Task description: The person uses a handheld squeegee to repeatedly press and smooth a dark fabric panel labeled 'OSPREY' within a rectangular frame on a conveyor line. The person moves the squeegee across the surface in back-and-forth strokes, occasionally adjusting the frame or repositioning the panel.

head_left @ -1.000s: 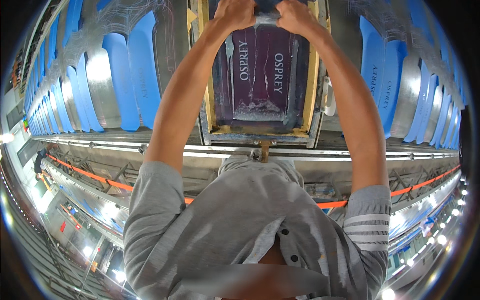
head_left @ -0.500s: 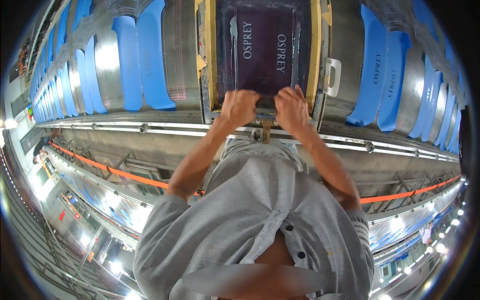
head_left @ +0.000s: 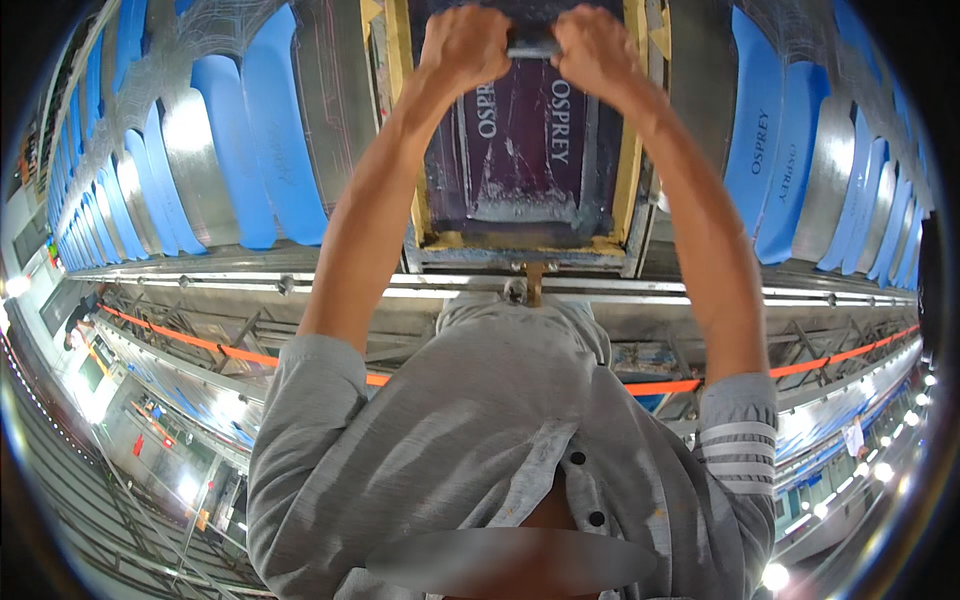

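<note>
In the head view, a wooden-framed printing screen point(head_left: 520, 150) is lying at the top centre on a long metal table point(head_left: 700, 300), and the frame's pale side rails are hemming in the dark mesh, so the only open run for moving is lying lengthwise between those rails, from the far end down to the near edge. The near edge of the frame is sitting just above the table's bright steel rail, with a small metal knob point(head_left: 516, 290) poking out below it. To either side, rows of blue curved panels point(head_left: 270, 140) are lying close together on shiny metal plates, crowding the table right up to the frame on the left and leaving a narrow bare metal strip on the right. The mesh is looking smooth and deep purple, with pale smears of ink gathering in a streaky band near its lower end. The left hand point(head_left: 462, 45) is curling fully closed around the left end of a dark squeegee handle point(head_left: 533, 42), and the right hand point(head_left: 600, 50) is wrapping tightly around its right end, knuckles up. The squeegee is sitting crosswise at the far end of the screen, between the two fists and touching both, with both bare forearms stretching out straight over the mesh. Below them, the person's grey buttoned shirt point(head_left: 480, 440) is filling the lower middle, its right sleeve showing pale stripes.
</note>
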`<state>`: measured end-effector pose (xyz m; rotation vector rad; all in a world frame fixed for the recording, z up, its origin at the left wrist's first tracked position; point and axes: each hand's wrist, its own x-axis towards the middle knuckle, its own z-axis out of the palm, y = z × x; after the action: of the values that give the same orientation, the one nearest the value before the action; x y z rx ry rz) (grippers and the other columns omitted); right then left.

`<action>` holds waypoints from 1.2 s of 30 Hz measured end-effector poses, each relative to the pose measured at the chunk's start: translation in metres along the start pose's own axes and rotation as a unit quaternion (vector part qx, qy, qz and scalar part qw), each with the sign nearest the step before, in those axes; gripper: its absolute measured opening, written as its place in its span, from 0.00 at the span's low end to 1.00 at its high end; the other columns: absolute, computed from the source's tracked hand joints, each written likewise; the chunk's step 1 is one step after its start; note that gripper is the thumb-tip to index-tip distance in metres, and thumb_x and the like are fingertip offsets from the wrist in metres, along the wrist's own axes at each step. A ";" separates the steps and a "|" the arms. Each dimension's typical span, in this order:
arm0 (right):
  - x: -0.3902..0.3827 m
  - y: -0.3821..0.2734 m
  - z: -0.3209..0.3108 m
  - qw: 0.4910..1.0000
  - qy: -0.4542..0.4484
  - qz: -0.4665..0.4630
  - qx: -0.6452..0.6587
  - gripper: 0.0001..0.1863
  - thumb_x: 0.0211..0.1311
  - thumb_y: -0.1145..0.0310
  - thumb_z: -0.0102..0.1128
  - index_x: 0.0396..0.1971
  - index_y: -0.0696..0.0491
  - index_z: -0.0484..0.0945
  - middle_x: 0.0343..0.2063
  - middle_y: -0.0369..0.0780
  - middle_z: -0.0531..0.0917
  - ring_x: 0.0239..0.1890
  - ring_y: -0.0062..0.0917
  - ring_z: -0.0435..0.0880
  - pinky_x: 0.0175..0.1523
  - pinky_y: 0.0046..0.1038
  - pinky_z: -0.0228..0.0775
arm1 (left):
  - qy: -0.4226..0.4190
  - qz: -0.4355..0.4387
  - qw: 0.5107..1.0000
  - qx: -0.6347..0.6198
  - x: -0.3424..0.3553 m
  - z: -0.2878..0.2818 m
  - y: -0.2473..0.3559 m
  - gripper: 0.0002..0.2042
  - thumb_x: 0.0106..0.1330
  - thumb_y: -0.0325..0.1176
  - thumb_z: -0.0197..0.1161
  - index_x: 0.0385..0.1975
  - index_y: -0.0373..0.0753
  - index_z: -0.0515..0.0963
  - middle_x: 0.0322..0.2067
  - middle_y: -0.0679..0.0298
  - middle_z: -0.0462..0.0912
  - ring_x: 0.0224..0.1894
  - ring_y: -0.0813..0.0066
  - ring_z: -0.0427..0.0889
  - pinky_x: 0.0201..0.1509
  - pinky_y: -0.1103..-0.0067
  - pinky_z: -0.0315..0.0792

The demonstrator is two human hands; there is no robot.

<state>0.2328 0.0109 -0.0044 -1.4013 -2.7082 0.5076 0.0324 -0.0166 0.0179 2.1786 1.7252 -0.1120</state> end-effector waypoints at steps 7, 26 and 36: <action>-0.187 -0.102 0.031 0.995 -0.002 -0.012 0.099 0.08 0.50 0.80 0.62 0.32 0.57 0.85 0.37 0.41 0.83 0.51 0.34 0.82 0.69 0.51 0.68 | 0.040 0.003 0.988 -0.152 -0.197 0.073 0.067 0.15 0.47 0.29 0.65 0.37 0.46 0.88 0.34 0.62 0.87 0.33 0.54 0.88 0.37 0.64 0.81; 0.022 0.013 -0.008 0.999 0.017 0.022 0.020 0.06 0.52 0.70 0.67 0.29 0.56 0.84 0.34 0.47 0.84 0.44 0.43 0.85 0.55 0.46 0.76 | 0.064 0.029 0.998 -0.008 0.026 -0.008 -0.010 0.08 0.52 0.31 0.64 0.31 0.40 0.87 0.28 0.51 0.87 0.35 0.50 0.88 0.40 0.60 0.82; -0.157 -0.066 0.057 0.996 -0.029 -0.042 0.078 0.07 0.57 0.69 0.66 0.34 0.55 0.85 0.35 0.44 0.84 0.47 0.37 0.84 0.68 0.47 0.67 | 0.016 -0.005 0.989 -0.146 -0.156 0.094 0.057 0.19 0.52 0.25 0.61 0.45 0.46 0.87 0.43 0.67 0.89 0.44 0.63 0.88 0.43 0.66 0.81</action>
<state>0.2625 -0.1649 -0.0211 -1.2469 -2.6909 0.7451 0.0627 -0.2021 -0.0132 1.9672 1.6532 0.1637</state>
